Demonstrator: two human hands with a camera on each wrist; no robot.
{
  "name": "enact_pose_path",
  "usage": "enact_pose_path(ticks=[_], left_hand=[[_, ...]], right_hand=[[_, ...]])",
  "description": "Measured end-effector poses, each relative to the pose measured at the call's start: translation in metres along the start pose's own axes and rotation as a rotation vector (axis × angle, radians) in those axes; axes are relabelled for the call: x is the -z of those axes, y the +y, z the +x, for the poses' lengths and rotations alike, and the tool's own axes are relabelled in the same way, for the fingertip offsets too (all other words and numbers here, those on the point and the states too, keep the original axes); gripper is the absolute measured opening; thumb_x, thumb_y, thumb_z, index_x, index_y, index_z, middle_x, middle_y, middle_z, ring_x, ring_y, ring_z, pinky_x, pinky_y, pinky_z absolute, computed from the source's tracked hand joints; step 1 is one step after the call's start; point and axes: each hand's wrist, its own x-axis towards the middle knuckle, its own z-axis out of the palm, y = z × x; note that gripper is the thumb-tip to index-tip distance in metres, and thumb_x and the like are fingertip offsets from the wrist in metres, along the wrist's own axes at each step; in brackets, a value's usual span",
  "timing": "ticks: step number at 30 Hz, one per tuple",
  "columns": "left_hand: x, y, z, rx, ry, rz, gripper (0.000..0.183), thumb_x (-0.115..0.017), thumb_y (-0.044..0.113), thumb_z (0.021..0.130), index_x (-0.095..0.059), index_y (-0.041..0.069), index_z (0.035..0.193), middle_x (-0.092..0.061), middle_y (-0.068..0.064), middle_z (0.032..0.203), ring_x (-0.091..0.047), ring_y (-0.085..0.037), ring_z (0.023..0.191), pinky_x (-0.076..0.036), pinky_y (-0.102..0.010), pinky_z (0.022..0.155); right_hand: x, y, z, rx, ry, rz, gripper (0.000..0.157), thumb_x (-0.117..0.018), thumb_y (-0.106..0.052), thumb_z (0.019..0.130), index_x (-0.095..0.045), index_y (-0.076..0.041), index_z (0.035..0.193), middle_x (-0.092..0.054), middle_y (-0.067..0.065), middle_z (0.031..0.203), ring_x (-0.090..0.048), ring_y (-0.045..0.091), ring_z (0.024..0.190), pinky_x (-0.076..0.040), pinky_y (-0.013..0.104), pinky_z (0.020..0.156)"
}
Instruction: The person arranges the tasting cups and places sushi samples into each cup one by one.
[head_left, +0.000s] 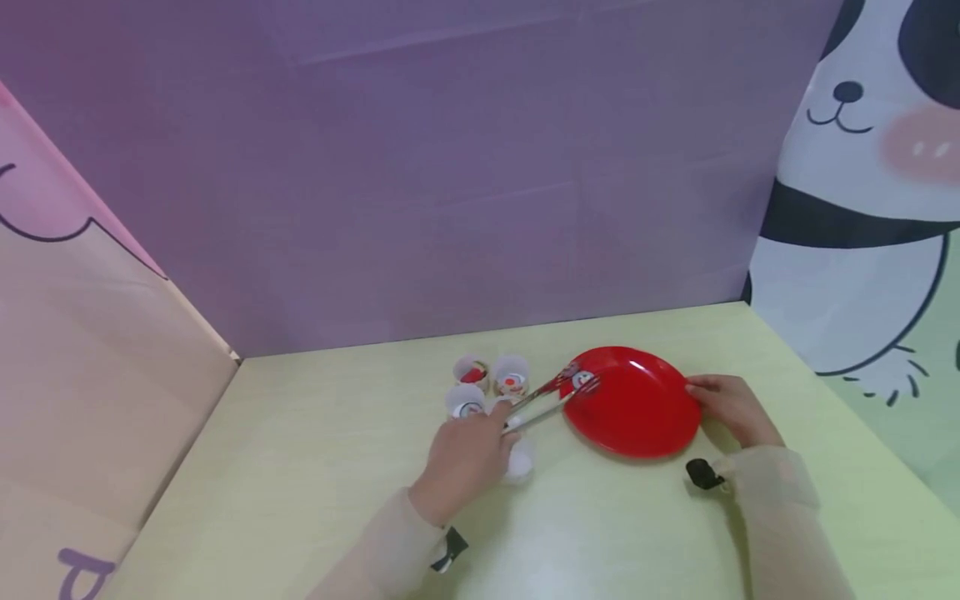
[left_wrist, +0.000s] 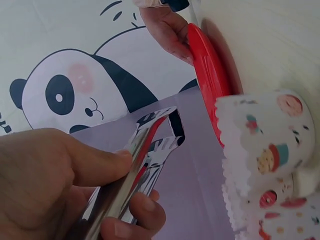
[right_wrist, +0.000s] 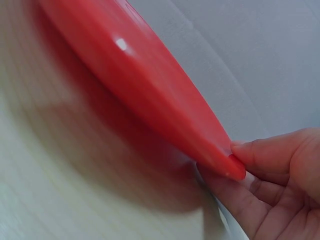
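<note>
My left hand (head_left: 467,458) holds a pair of metal tongs (head_left: 536,414), thumb on one arm and fingers on the other. The tongs' ends reach over the left edge of a round red plate (head_left: 637,408). Between those ends is a small white-and-red patch; I cannot tell whether it is a loose thing or a print. My right hand (head_left: 735,410) pinches the plate's right rim, thumb and fingers on opposite faces in the right wrist view. Left of the plate stand several paper baking cups (left_wrist: 265,140) with scalloped rims and printed pictures; the left hand partly hides them.
The pale wooden table (head_left: 300,467) meets a purple backdrop (head_left: 450,208) at its far edge. A panda-printed sheet (head_left: 847,292) hangs at the right, and a pale sheet (head_left: 97,358) at the left. Red and orange-white bits show inside the rear cups (head_left: 512,367).
</note>
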Motion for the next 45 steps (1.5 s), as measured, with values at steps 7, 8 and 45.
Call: enact_pose_path(ticks=[7,8,45], left_hand=[[0.006,-0.018,-0.010,0.013,-0.007,-0.026,0.030,-0.060,0.036,0.091,-0.056,0.014,0.111,-0.051,0.002,0.065,-0.044,-0.015,0.052,-0.036,-0.029,0.047],[0.006,-0.021,-0.012,0.014,-0.006,-0.025,0.031,-0.060,0.036,0.091,-0.056,0.013,0.112,-0.051,0.002,0.065,-0.044,-0.015,0.052,-0.036,-0.028,0.047],[0.015,-0.108,-0.061,-0.248,0.082,0.126,0.024,-0.063,0.032,0.087,-0.046,0.016,0.084,-0.034,0.010,0.056,-0.029,-0.006,0.047,-0.026,-0.021,0.042]], right_hand=[[-0.001,-0.001,-0.003,0.056,0.012,-0.016,0.049,-0.045,-0.024,0.099,-0.045,0.016,0.128,-0.050,0.033,0.126,-0.055,0.038,0.105,-0.047,0.045,0.089],[-0.001,-0.002,-0.004,0.068,0.012,-0.016,0.050,-0.044,-0.025,0.099,-0.045,0.016,0.128,-0.050,0.033,0.126,-0.054,0.039,0.106,-0.046,0.047,0.090],[0.000,-0.001,-0.003,0.020,-0.012,-0.018,0.051,-0.043,-0.027,0.100,-0.042,0.014,0.131,-0.048,0.032,0.129,-0.053,0.040,0.108,-0.048,0.046,0.089]])
